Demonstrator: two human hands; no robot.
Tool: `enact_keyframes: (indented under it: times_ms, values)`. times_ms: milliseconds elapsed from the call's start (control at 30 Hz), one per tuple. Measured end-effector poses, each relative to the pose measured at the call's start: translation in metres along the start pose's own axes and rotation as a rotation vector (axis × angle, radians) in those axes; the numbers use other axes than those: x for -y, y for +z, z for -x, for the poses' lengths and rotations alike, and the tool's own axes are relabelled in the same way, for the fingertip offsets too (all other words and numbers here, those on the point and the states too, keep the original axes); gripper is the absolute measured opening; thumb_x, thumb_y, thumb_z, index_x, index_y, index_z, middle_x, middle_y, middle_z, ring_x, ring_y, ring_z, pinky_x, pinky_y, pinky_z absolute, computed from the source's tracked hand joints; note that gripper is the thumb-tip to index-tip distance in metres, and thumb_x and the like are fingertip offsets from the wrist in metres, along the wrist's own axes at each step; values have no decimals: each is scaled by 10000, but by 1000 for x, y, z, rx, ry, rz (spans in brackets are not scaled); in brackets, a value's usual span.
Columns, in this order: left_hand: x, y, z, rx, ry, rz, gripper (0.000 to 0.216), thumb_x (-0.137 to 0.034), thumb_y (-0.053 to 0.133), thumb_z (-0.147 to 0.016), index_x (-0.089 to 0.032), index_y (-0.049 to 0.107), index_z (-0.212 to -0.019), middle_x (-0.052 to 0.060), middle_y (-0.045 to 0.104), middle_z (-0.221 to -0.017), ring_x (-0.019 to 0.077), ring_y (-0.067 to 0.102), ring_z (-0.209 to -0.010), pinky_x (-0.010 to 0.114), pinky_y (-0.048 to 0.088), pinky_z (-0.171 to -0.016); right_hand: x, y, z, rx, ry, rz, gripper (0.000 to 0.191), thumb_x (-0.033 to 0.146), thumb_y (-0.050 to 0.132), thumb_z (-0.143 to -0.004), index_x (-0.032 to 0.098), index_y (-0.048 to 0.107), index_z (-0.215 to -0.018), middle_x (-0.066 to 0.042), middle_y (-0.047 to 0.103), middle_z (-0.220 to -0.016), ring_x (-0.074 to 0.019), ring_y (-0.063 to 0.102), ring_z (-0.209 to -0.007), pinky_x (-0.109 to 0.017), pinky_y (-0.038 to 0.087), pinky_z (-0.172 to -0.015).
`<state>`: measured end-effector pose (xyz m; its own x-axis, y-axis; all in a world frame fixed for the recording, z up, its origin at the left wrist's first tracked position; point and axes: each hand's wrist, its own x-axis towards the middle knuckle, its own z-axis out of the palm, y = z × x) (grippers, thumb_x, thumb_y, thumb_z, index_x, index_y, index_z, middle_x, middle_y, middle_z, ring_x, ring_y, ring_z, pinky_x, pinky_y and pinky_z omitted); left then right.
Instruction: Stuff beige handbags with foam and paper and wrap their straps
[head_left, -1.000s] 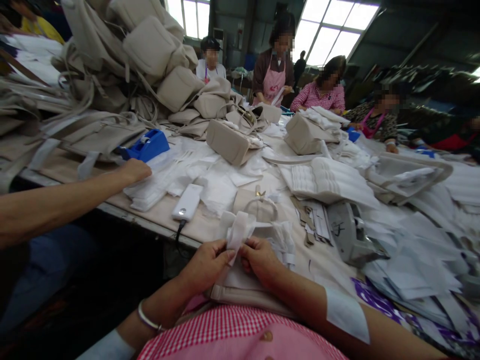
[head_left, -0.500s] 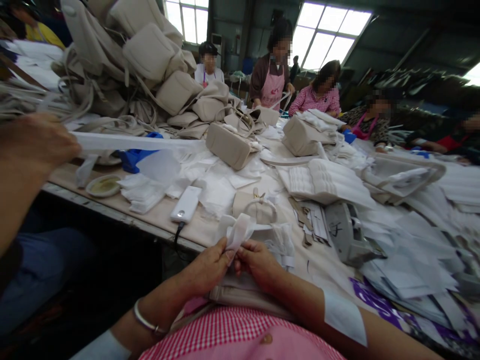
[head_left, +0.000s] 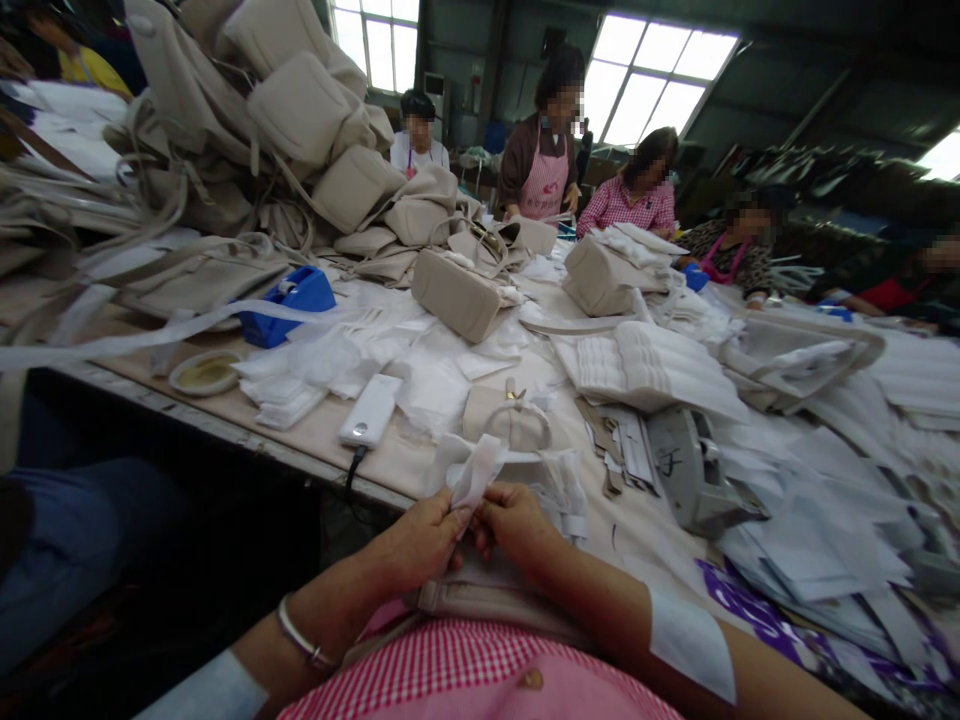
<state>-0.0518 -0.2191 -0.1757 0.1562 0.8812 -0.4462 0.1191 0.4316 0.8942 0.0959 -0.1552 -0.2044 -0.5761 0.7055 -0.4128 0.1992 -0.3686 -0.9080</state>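
Observation:
Low in the middle, my left hand [head_left: 427, 530] pinches a folded white wrapping strip [head_left: 480, 470] whose loop stands up above the fingers. My right hand [head_left: 517, 525] is closed against the same strip, its fingertips touching those of the left. Beneath both hands lies a beige bag [head_left: 502, 602], partly hidden by my arms and the apron. White wrapping with a white band [head_left: 576, 525] shows just beyond the right hand. A small beige handbag part with a round handle [head_left: 517, 425] lies farther in on the table.
A white power bank [head_left: 370, 410] with a cable is left of my hands. Nearby are a shallow dish [head_left: 204, 372], a blue tape dispenser [head_left: 289, 305] and a grey tape dispenser [head_left: 694, 470]. Beige bags [head_left: 300, 110] are piled at the back left. Several people work across the table.
Another person's hand at the left has gone out of view, and the long white strip there now hangs lower. My hands stay together, with the strip's loop slightly narrower.

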Motion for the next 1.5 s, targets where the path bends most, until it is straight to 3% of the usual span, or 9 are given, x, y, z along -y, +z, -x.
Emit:
enact_keyframes:
  times_ms: [300, 433, 567, 733, 900, 1133, 1333, 1433, 1500]
  values:
    - [-1, 2, 2, -42, -44, 276, 328, -442, 568, -824, -153, 574, -978, -29, 548, -721, 83, 487, -580, 204, 365, -550, 17, -3, 13, -185, -379, 999, 268, 209, 454, -898, 168, 638, -707, -78, 654, -725, -177, 570, -665, -283, 380, -633]
    - [0, 1, 1, -49, -46, 168, 298, -439, 542, -832, -166, 567, -947, -40, 525, -691, 90, 472, -545, 209, 342, -509, 27, -10, 24, -150, -417, 1259, 245, 208, 449, -914, 160, 655, -792, -109, 673, -769, -202, 601, -674, -300, 385, -616]
    - [-4, 1, 2, -64, -16, -44, 318, -449, 499, -850, -175, 597, -977, -38, 542, -647, 125, 497, -536, 235, 373, -502, 52, -25, 40, -135, -761, 1382, 217, 262, 475, -926, 172, 663, -986, -130, 670, -975, -241, 608, -901, -351, 437, -797]
    - [-13, 4, 5, -113, 139, -319, 363, -460, 446, -886, -184, 681, -872, 65, 693, -764, 233, 629, -727, 314, 443, -673, 66, -28, 29, 102, -1083, 1646, 401, 207, 487, -927, 239, 501, -1326, -87, 401, -1493, -314, 243, -1409, -506, 172, -1119]
    - [-9, 2, 6, -164, 206, -390, 289, -404, 492, -868, -197, 678, -948, 114, 712, -945, 275, 643, -900, 338, 448, -789, 54, -24, 3, 181, -1099, 1711, 211, 174, 450, -947, 172, 624, -1067, -81, 494, -1417, -305, 226, -1424, -517, 160, -1145]
    - [-10, -7, 6, 46, 87, -341, 319, -455, 432, -901, -188, 607, -913, 0, 614, -735, 162, 555, -576, 275, 435, -576, 48, -33, 4, 202, -1112, 1634, 193, 124, 438, -939, 155, 624, -896, -54, 653, -840, -271, 305, -1401, -490, 117, -1176]
    - [-17, 2, -4, 2, 110, -424, 398, -482, 371, -931, -200, 636, -1022, 42, 694, -847, 217, 624, -810, 307, 456, -787, 47, -38, 4, 221, -1043, 1638, 171, 179, 452, -953, 157, 611, -895, -61, 683, -896, -266, 387, -1340, -489, 145, -1153]
    - [-14, 4, -9, -27, 107, -422, 420, -514, 406, -909, -189, 649, -1016, 71, 703, -941, 249, 615, -922, 322, 448, -844, 53, -45, 10, 243, -1021, 1581, 204, 197, 465, -947, 154, 603, -1092, -90, 678, -1061, -275, 358, -1357, -508, 188, -1126]
    - [-10, 2, -12, -56, 65, -430, 449, -547, 409, -895, -177, 644, -991, 59, 681, -828, 240, 604, -807, 314, 461, -747, 61, -59, 17, 204, -1010, 1472, 349, 229, 518, -920, 177, 531, -1265, -106, 603, -1269, -280, 311, -1385, -513, 221, -1110]
